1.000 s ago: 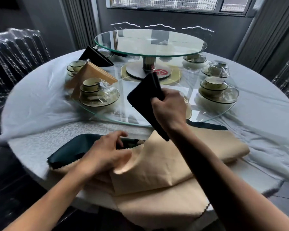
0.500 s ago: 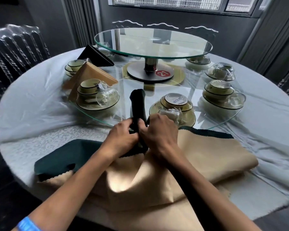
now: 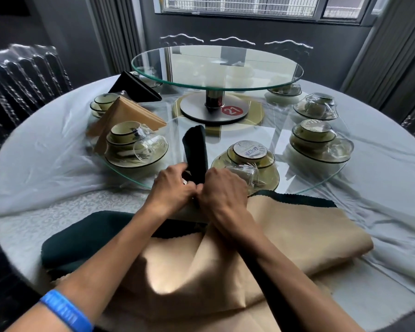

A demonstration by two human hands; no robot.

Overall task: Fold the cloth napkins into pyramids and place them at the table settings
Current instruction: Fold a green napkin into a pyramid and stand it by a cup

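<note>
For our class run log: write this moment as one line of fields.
step: folding | left hand: grips dark napkin base | right hand: grips same base | napkin: upright | placed pyramids: tan, dark

Head-worn camera looks forward and down, close over the hands, across the round table (image 3: 46, 149).

1. The left hand (image 3: 175, 188), which a second ago lies on the napkin pile (image 3: 297, 226), now grips the base of the dark folded napkin (image 3: 195, 149).
2. The right hand (image 3: 223, 190) sits lower, beside the left.
3. The napkin now stands upright and narrow.
</note>
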